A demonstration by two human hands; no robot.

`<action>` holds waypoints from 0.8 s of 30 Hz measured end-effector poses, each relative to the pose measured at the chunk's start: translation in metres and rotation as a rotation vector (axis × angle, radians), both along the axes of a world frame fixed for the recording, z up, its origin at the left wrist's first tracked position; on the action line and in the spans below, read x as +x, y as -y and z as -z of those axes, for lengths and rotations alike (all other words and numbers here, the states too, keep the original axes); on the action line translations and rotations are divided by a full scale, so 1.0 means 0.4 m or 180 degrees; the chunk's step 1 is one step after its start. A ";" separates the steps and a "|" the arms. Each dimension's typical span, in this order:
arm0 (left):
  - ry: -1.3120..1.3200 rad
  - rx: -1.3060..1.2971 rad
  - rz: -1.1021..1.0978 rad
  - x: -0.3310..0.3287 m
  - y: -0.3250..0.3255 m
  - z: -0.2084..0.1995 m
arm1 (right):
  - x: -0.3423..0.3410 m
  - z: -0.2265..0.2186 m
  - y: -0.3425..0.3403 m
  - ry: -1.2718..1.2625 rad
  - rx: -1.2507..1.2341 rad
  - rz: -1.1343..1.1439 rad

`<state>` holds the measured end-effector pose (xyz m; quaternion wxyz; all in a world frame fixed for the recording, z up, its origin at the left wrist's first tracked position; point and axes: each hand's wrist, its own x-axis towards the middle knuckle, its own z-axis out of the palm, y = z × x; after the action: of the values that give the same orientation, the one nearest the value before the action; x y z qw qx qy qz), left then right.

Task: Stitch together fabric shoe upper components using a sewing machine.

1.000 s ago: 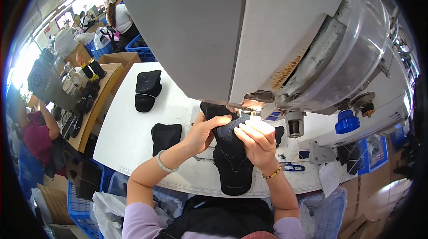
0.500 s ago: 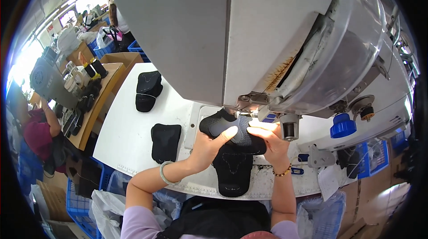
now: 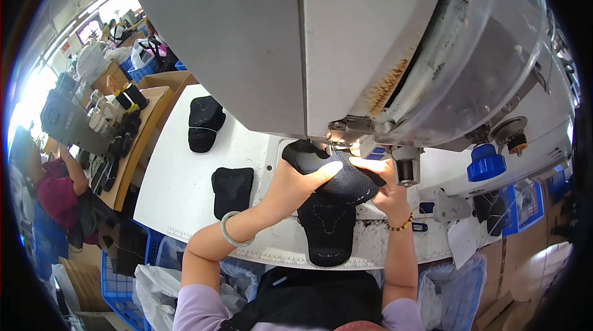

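Note:
Both hands grip a black padded fabric piece with a grey patch, at the foot of the sewing machine. My left hand has its thumb pressed on the top and its fingers hidden underneath. On the other edge, my right hand pinches the piece near the presser foot. Its far edge passes below the machine head, where the needle cannot be made out clearly. Nearer to me a similar black piece with pale stitch lines lies partly under the held one.
Left on the white table lie a flat black piece and a small black stack with a pale band. A blue knob juts out at the right. Blue crates stand below the edge. A co-worker sits far left.
My hands have turned the held piece slightly and brought its near edge up from the table, so more of its stitched rim shows. The whole view has shifted a little.

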<state>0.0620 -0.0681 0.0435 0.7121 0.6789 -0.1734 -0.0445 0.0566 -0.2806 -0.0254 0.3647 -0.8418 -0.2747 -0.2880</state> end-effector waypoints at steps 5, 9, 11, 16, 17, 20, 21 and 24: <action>-0.0049 -0.0097 -0.0013 0.026 -0.018 0.025 | -0.002 -0.027 -0.015 0.0300 -0.0034 0.0017; -0.0890 -0.0569 0.0449 0.047 -0.042 0.010 | -0.016 -0.061 -0.043 0.0853 -0.0353 0.0164; -0.0979 -0.0652 0.0527 0.059 -0.052 0.012 | -0.017 -0.053 -0.051 0.1002 -0.0366 0.0235; -0.1117 -0.0868 0.0553 0.076 -0.065 0.020 | -0.025 -0.059 -0.071 0.1281 -0.0460 0.0311; -0.1124 -0.0838 0.0490 0.074 -0.061 0.018 | -0.022 -0.046 -0.068 0.1217 -0.0365 0.0357; -0.1150 -0.0757 0.0455 0.072 -0.065 0.019 | -0.020 -0.037 -0.058 0.1131 -0.0082 0.0351; -0.1178 -0.0704 0.0489 0.071 -0.067 0.020 | -0.022 -0.035 -0.053 0.1101 0.0106 0.0306; -0.1177 -0.0869 0.0341 0.063 -0.065 0.000 | -0.024 -0.015 -0.033 0.1021 0.0151 0.0723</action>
<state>0.0872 -0.0421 0.0433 0.8136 0.5464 -0.0802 -0.1820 0.0471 -0.2672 -0.0193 0.3012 -0.8018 -0.2257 -0.4642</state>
